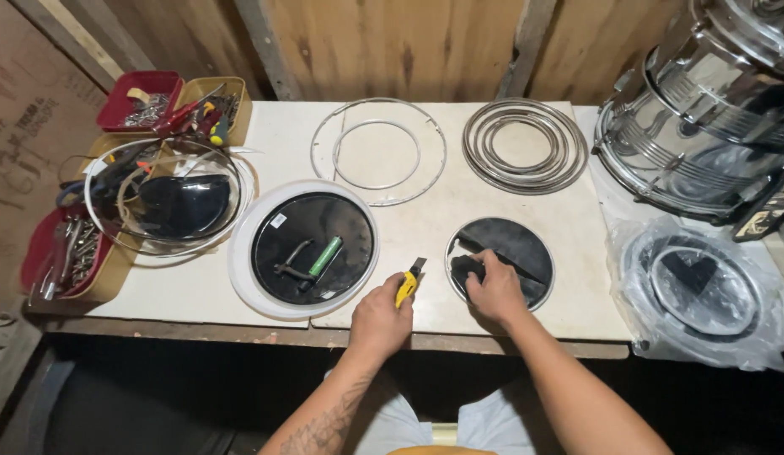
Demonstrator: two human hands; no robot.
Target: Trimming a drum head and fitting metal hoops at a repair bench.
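Pale worktop [459, 211] stood against a wooden wall. Your left hand [380, 318] was closed around a yellow utility knife [409, 282], blade pointing toward the black disc [514, 248]. Your right hand [493, 286] pressed down on that disc near the table's front edge, fingers curled over black material. Wire rings [525, 145] lay behind.

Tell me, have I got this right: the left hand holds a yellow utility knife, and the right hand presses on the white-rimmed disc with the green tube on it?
Not quite. In the head view the right hand presses on the plain black disc, not the white-rimmed disc, which lies untouched to the left with the green tube on it. The left hand does hold the yellow knife.
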